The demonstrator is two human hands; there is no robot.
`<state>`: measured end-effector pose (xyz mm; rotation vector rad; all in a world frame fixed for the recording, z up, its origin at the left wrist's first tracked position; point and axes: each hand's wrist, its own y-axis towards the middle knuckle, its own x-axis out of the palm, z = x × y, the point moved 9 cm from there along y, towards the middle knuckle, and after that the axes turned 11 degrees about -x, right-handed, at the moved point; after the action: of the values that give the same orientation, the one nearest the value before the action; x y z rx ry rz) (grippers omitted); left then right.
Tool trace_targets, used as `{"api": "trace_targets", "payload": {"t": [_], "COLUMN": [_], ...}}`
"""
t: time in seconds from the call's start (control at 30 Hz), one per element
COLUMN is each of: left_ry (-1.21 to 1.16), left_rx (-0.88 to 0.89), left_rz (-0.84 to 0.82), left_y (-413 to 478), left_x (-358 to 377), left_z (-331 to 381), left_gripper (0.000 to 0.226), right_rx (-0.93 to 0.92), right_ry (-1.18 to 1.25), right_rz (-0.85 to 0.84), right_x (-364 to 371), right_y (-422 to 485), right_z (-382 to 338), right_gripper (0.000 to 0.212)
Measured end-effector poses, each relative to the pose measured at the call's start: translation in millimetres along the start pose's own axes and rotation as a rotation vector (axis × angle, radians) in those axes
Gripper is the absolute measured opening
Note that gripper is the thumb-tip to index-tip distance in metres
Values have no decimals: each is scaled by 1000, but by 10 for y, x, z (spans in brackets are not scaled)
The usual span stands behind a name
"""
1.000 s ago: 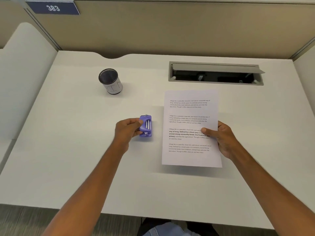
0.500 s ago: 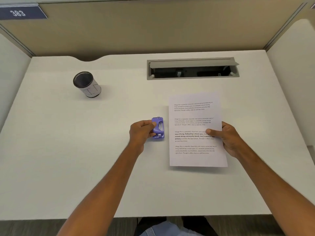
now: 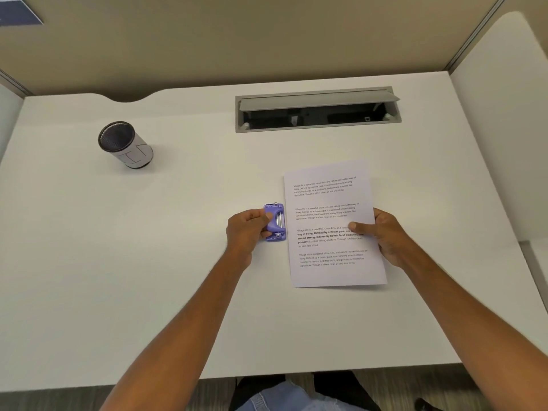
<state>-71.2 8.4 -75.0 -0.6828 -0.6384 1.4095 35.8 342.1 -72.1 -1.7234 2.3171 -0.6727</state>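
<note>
A small purple hole punch (image 3: 276, 222) sits on the white desk (image 3: 148, 262) near its middle. My left hand (image 3: 247, 232) grips the punch from its left side, thumb on top. A printed sheet of paper (image 3: 332, 223) lies just right of the punch, its left edge nearly touching it. My right hand (image 3: 382, 235) pinches the sheet's right edge, thumb on the text and fingers underneath.
A mesh pen cup (image 3: 124, 145) with a white label stands at the back left. An open grey cable tray (image 3: 317, 109) is sunk into the desk at the back. Beige partition walls close in the back and sides.
The punch and the sheet have come closer together, the gap between them shrinking to almost nothing. Both hands keep their holds. The camera view shifted left.
</note>
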Motion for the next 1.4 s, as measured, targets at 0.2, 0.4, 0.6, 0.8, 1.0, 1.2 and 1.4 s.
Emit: {"api": "trace_targets", "payload": {"t": [0.2, 0.4, 0.6, 0.8, 1.0, 1.2, 1.4], "left_ry": [-4, 9, -6, 12, 3, 7, 9], "left_rx": [-4, -9, -14, -12, -11, -9, -7], "left_rz": [-12, -24, -33, -33, -44, -46, -49], "left_y": [11, 13, 30, 62, 63, 72, 91], "left_x": [10, 22, 26, 10, 8, -3, 0], "left_z": [-15, -24, -45, -50, -61, -75, -87], "left_gripper": [4, 5, 9, 13, 16, 14, 20], "right_rx": [16, 15, 21, 30, 48, 48, 53], "right_ry": [21, 12, 12, 6, -19, -3, 4], "right_rz": [-24, -22, -14, -21, -18, -13, 4], "right_x": [68, 133, 268, 339, 330, 338, 343], "right_y": [50, 73, 83, 104, 102, 69, 42], "right_z": [62, 74, 77, 56, 57, 64, 76], "right_gripper": [47, 47, 46, 44, 43, 45, 45]}}
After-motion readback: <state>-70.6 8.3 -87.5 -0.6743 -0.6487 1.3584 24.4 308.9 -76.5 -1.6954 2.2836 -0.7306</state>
